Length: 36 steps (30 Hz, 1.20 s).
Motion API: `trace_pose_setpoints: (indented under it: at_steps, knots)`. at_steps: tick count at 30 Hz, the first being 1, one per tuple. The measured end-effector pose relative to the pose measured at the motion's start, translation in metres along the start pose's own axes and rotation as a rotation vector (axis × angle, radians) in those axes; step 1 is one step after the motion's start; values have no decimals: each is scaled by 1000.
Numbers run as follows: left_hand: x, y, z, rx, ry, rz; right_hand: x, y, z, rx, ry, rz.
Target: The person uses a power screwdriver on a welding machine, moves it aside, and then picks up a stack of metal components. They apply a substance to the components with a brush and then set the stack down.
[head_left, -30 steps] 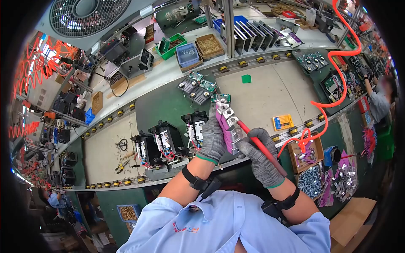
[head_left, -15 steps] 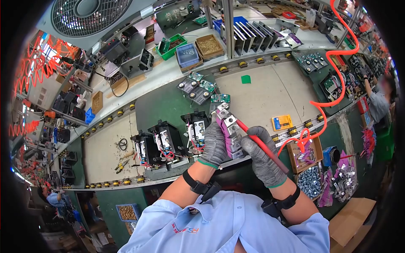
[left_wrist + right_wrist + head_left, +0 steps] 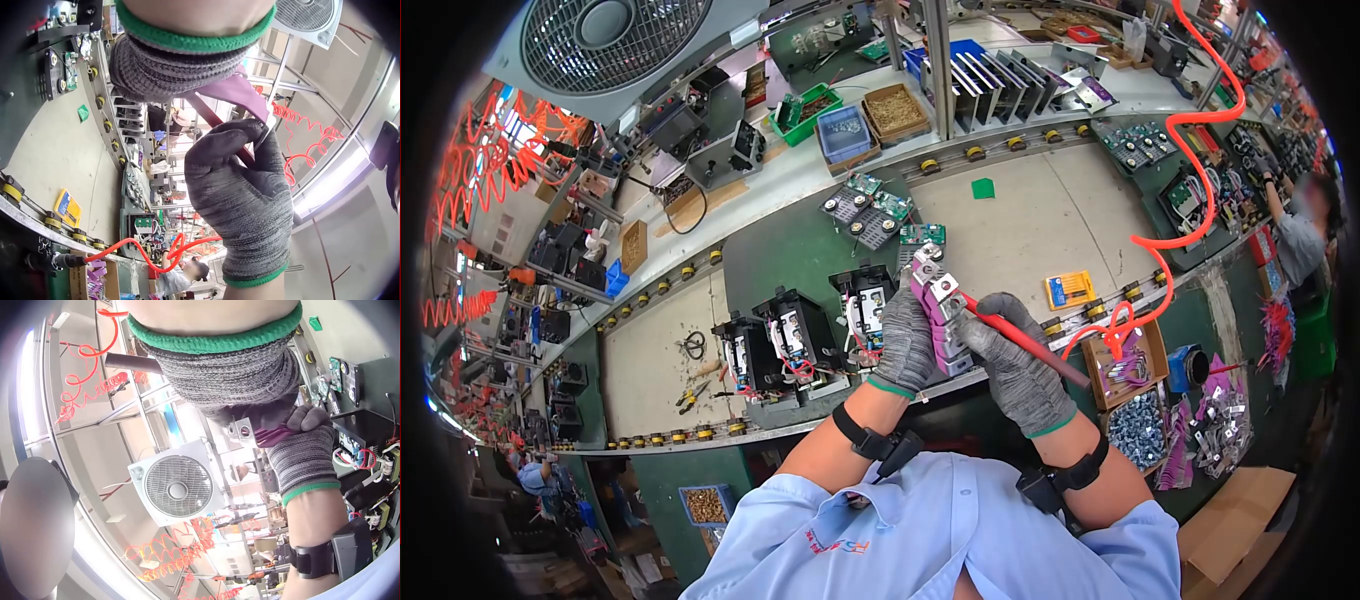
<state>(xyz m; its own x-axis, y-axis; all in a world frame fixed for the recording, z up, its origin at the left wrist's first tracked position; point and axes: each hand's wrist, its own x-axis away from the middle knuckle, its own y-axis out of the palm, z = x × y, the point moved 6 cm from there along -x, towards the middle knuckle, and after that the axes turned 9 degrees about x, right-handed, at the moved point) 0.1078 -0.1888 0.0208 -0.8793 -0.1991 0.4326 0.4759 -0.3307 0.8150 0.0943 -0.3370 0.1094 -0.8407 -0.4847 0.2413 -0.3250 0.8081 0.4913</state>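
Note:
In the head view the gloved left hand (image 3: 904,345) grips a purple strip (image 3: 945,335) bearing several silver metal blocks (image 3: 941,288). The gloved right hand (image 3: 1022,365) holds a red rod (image 3: 1025,340) that slants across its palm, its upper end beside the blocks; the right fingertips lie against the strip's right side. The left wrist view shows the right hand (image 3: 240,200) pinching near the edge of the purple piece (image 3: 234,94). In the right wrist view, a silver block (image 3: 242,430) shows beside the left hand's fingers (image 3: 309,419).
Three black units with wiring (image 3: 800,335) stand left of the hands. Circuit boards (image 3: 868,210) lie beyond. A yellow pack (image 3: 1070,290), a cardboard box of purple parts (image 3: 1125,365) and blue-grey pieces (image 3: 1137,430) are at right. An orange coiled hose (image 3: 1170,250) hangs there.
Over the last second the purple strip and left hand have shifted slightly down. The red rod's lower end has swung a little to the right, with the right hand turning beside the strip.

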Motion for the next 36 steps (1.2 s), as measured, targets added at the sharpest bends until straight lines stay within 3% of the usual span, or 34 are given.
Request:
trace_pose_setpoints:
  at_steps: [5,7,8,9,11,13,15,16,20,22,36]
  knots:
    - [3,9,-1,-20,-6,102,-1,5,-4,-19,-30,-15]
    - [0,7,-4,54,-47,-16,-1,6,-8,-9,-47,-15]
    - [1,9,-3,66,-116,-159,-1,7,-10,-5,-62,-14]
    - [1,16,-1,71,-113,-161,-1,8,-11,0,-75,-15]
    - [6,23,3,42,-76,-17,-2,11,-15,-4,-29,-7]
    - [6,21,5,112,-52,-45,-5,14,-11,-14,26,-1]
    - [-7,-5,7,36,3,38,-8,16,-6,-30,20,26]
    - [-13,-16,9,18,10,-32,-9,18,-5,-46,10,37]
    - [-21,-39,9,-60,103,3,-16,19,4,-87,-6,0]
    - [-17,-31,17,-322,209,-66,-20,16,9,-118,7,-40]
    - [-14,-30,4,-151,80,78,-18,4,14,-140,22,-4]
